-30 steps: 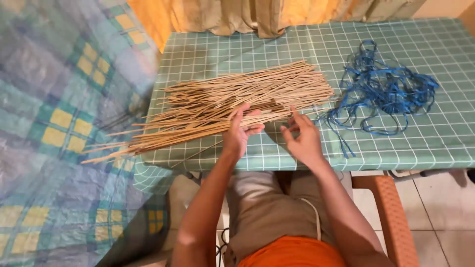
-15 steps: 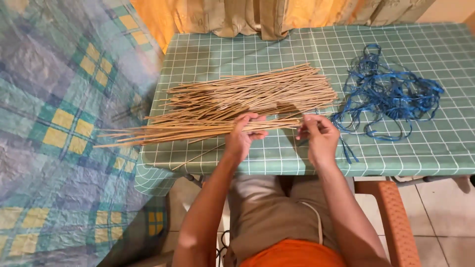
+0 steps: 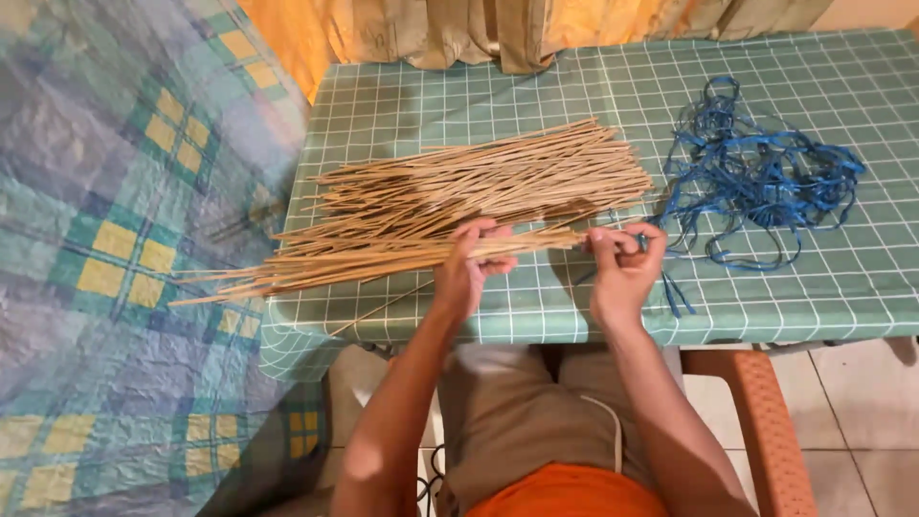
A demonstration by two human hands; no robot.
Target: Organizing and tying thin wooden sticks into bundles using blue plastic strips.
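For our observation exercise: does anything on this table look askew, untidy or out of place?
Yes. The thin sticks fan out unevenly, and their pointed ends overhang the table's left edge. The blue cord lies in a loose tangle. Nothing looks broken or spilled.

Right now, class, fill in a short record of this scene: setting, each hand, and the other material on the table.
Setting: table under a green checked cloth
Left hand: gripping a thin bundle of long tan sticks pulled off the larger stick pile
Right hand: pinching the bundle's right end, fingers closed
Other material: tangled blue twine, right of the sticks
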